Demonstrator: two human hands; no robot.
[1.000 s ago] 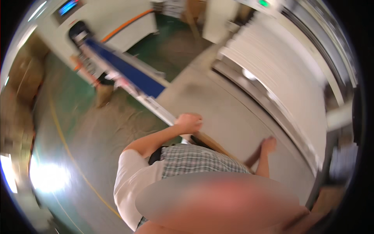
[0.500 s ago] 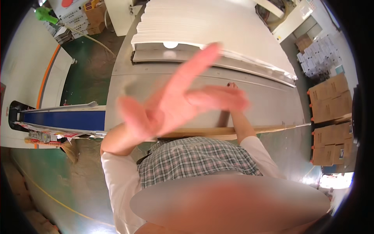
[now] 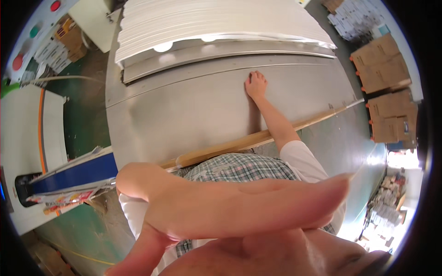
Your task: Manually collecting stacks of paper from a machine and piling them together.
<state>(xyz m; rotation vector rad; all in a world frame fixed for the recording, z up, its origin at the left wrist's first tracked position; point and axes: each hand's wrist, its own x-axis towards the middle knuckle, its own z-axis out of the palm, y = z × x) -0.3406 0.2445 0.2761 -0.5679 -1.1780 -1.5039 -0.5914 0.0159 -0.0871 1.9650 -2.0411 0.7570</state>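
My left hand (image 3: 239, 207) is raised close to the camera and looks very large. Its fingers stretch out to the right and its thumb points down and away, with nothing held. On the bare metal tabletop (image 3: 184, 110) rests my right hand (image 3: 256, 85), the arm reaching forward. Its fingers are loosely bent and a little apart from the thumb, and no object shows in it. Just beyond, white pleated sheeting (image 3: 221, 20) covers a low metal-edged opening at the back of the table.
A wooden strip (image 3: 221, 148) edges the table's near side. At the left lies a blue belt (image 3: 76, 174) beside a white machine (image 3: 20, 138). Cardboard boxes (image 3: 384, 64) are stacked at the right. A panel with coloured buttons (image 3: 34, 31) stands at the upper left.
My left hand has come down and nearer the camera, its fingers swinging to point right. The view has shifted, showing more of the tabletop. My right hand stays on the table.
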